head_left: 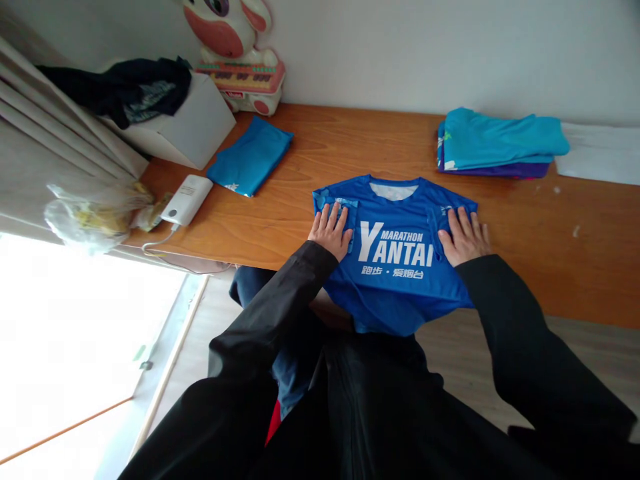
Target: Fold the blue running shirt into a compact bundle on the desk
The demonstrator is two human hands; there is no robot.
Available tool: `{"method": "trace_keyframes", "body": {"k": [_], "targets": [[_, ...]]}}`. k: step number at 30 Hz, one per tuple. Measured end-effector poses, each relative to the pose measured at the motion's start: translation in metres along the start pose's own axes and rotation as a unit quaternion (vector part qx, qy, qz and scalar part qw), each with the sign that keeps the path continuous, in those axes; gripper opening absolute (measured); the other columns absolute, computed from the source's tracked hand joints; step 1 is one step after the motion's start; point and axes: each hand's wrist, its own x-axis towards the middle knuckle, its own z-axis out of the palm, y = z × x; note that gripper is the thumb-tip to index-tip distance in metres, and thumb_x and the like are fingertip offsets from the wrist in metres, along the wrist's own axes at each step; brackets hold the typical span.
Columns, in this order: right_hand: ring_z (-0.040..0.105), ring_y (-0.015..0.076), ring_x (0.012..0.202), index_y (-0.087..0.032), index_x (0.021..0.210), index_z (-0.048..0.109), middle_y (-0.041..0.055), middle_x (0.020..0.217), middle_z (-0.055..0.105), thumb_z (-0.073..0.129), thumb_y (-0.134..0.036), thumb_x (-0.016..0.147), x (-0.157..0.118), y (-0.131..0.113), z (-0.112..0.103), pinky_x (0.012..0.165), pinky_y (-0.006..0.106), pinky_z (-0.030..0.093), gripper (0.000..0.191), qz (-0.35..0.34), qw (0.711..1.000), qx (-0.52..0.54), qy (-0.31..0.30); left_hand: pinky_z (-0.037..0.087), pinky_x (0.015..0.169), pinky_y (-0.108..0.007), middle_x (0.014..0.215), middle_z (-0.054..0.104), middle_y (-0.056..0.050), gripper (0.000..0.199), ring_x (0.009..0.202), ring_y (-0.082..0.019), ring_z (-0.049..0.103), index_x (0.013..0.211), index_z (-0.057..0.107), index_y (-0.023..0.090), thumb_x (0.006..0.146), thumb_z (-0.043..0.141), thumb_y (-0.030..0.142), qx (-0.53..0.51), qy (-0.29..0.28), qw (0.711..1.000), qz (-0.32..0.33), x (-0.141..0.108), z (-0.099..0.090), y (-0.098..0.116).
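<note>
My fingers (pixel 334 215) lie spread and flat, gripping nothing: my left hand (pixel 330 231) presses the folded-in sleeve of the blue Yantai marathon shirt (pixel 395 267), my right hand (pixel 464 235) presses the other sleeve. I see the shirt face up at the wooden worktop's (pixel 320 153) near edge, its hem hanging over. A folded teal stack (pixel 495 143) sits behind.

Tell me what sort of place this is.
Probably a room in a home, not a workshop. A cartoon toy keyboard stands against the wall on a wooden desk, a curtain hangs beside a bright window, and folded shirts are stacked on the desk.
</note>
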Motion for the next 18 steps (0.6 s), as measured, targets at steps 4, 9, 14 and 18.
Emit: {"method": "trace_keyframes", "body": {"k": [4,9,14,18], "targets": [[0.004,0.0419,0.179,-0.012,0.188,0.016,0.0148,0.194,0.002,0.023,-0.06,0.116,0.01,-0.007,-0.016,0.143,0.069,0.004,0.087,0.029,0.999,0.02,-0.004,0.02,0.145,-0.067,0.183,0.045,-0.016,0.066,0.177,-0.042,0.029,0.17,0.054,0.014,0.111,0.05,0.043,-0.057,0.03,0.998,0.018,0.012,-0.006,0.002],[0.033,0.0417,0.172,-0.017,0.176,0.048,0.0232,0.181,0.038,0.041,-0.062,0.107,-0.058,0.01,-0.018,0.14,0.062,0.032,0.082,0.04,0.989,0.04,0.134,0.062,0.115,-0.053,0.13,0.079,-0.014,0.048,0.129,-0.029,0.077,0.134,0.07,0.024,0.12,0.036,0.055,-0.285,0.283,0.913,-0.076,-0.051,-0.019,-0.013],[0.077,0.0465,0.118,-0.067,0.122,0.076,0.0057,0.11,0.078,0.064,-0.065,0.085,-0.199,0.033,0.072,0.106,0.072,0.062,0.039,0.089,0.938,0.233,0.24,0.066,0.099,-0.059,0.124,0.075,-0.013,0.049,0.112,-0.03,0.08,0.146,0.058,0.029,0.116,0.044,0.065,-0.378,0.241,0.853,-0.267,-0.183,0.05,-0.015],[0.077,0.0509,0.122,-0.041,0.088,0.074,0.003,0.098,0.08,0.071,-0.073,0.073,-0.228,0.034,0.153,0.109,0.079,0.057,0.035,0.277,0.832,0.426,0.225,0.059,0.12,-0.06,0.16,0.065,-0.022,0.085,0.146,-0.039,0.069,0.156,0.052,0.025,0.093,0.078,0.075,-0.479,0.134,0.815,-0.297,-0.224,0.119,0.006]]}}
